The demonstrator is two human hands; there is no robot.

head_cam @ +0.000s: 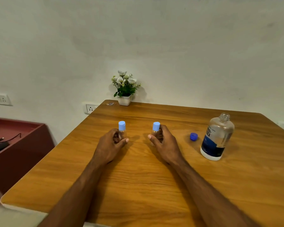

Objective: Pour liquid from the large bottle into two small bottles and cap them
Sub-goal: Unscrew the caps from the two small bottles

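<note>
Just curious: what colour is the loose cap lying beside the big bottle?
Dark blue cap, seen in the head view.

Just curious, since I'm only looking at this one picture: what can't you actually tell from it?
Head view only:
- Liquid level in the left small bottle and right small bottle: left hand and right hand cover them.
- Large bottle label text: partly turned away.
- Small item by the flower pot: too small.
- Elbows: cut off by the bottom edge.

two small bottles (122, 131) (156, 131), one large bottle (217, 136)
</note>
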